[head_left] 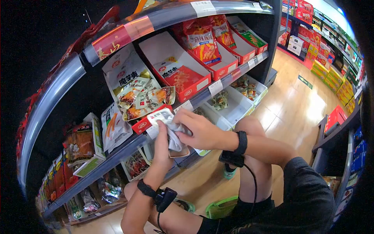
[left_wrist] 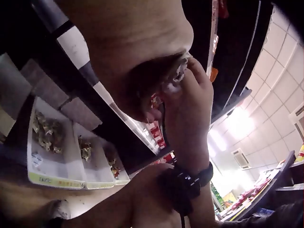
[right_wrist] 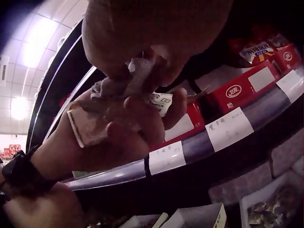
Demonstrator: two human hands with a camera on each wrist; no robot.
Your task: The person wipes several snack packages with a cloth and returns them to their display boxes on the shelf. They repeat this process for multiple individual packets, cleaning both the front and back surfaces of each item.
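Note:
My left hand (head_left: 160,146) holds a small snack packet (head_left: 160,115) in front of the shelf edge, its fingers curled round the underside in the right wrist view. The packet's printed white end shows past the thumb; its pinkish-brown other end (right_wrist: 88,127) sticks out by the palm. My right hand (head_left: 202,132) pinches a crumpled grey-white cloth (head_left: 176,141) against the packet, from the right and above. Similar packets (head_left: 146,97) lie heaped in a box just behind the hands. Much of the held packet is hidden by fingers and cloth.
Red snack boxes (head_left: 191,86) line the shelf, with price tags (head_left: 215,87) along its front rail (head_left: 237,70). White bins (head_left: 232,111) of wrapped snacks stand below. A low green stool-like object (head_left: 221,208) is beneath the person. The wooden aisle floor (head_left: 292,93) runs to the right.

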